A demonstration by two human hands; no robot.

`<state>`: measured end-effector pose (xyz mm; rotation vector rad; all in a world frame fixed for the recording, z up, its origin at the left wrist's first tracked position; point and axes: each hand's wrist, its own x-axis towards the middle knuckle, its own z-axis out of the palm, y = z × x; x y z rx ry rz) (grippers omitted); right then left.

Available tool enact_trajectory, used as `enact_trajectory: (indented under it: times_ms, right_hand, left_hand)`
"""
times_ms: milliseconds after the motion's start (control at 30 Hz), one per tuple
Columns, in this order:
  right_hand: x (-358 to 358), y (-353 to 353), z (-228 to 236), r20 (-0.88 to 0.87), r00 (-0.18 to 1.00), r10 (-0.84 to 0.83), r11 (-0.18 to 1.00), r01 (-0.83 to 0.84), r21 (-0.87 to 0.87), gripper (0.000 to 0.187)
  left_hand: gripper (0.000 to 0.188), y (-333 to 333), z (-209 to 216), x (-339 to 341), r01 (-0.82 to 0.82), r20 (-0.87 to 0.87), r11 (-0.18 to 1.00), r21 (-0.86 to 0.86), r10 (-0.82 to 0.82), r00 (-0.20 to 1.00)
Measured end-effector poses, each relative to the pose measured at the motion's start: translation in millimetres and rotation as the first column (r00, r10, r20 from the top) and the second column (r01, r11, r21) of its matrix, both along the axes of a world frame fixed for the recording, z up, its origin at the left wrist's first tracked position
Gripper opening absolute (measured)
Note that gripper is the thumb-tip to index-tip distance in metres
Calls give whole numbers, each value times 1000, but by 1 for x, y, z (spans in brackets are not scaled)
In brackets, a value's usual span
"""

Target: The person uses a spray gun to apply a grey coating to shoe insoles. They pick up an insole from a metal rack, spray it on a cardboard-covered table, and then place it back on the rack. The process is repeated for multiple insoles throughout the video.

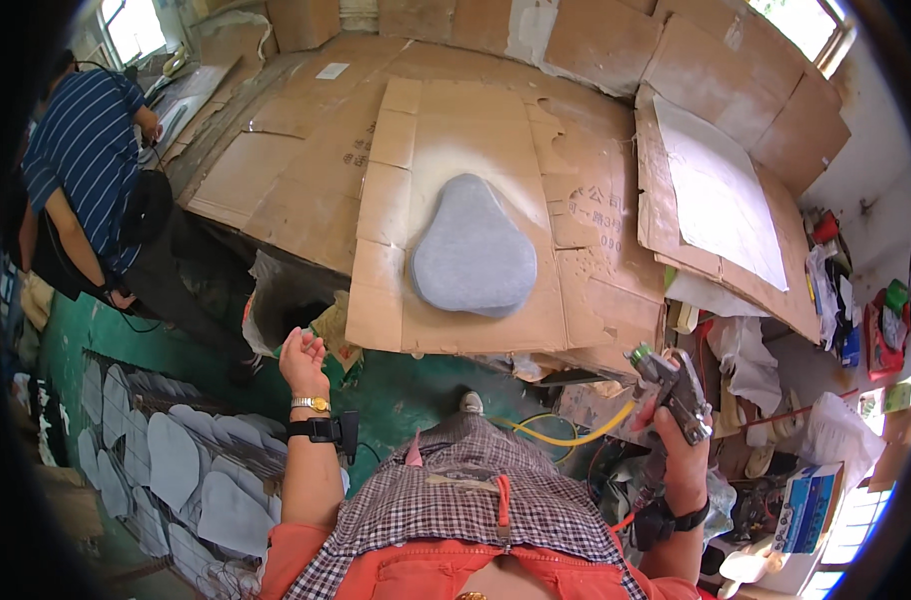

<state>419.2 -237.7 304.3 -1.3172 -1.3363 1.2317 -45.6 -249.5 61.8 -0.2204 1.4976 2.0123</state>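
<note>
A grey, rounded triangular pad [476, 250] lies flat on a cardboard sheet [381, 290] on the cardboard-covered table. Pale spray residue marks the cardboard around the pad's upper end. My right hand [668, 430], to the right of my body, grips a spray gun [676, 390] with a yellow hose [576, 437] running from near it. On the other side, my left hand [304, 362] is raised just off the table's near edge, fingers loosely curled and apart, holding nothing. It is nearest an open bag [276, 300] below the table edge.
Several similar grey pads [176, 460] rest on a rack at the lower left. Another person [91, 170] stands at the far left. A white sheet on cardboard [716, 190] stands at the right. Bags and tools clutter the right side; the hose loops over the green floor.
</note>
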Motion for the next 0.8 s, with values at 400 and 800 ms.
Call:
enact_trajectory:
  times_ms: [400, 800]
  right_hand:
    - [2, -8, -7, -140, 969, 205, 971, -220, -96, 63]
    - [28, 0, 4, -69, 987, 146, 985, -151, -85, 65]
  left_hand:
    - [23, 42, -14, 35, 169, 1, 986, 7, -169, 986]
    - [21, 122, -65, 73, 566, -292, 760, -320, -647, 704]
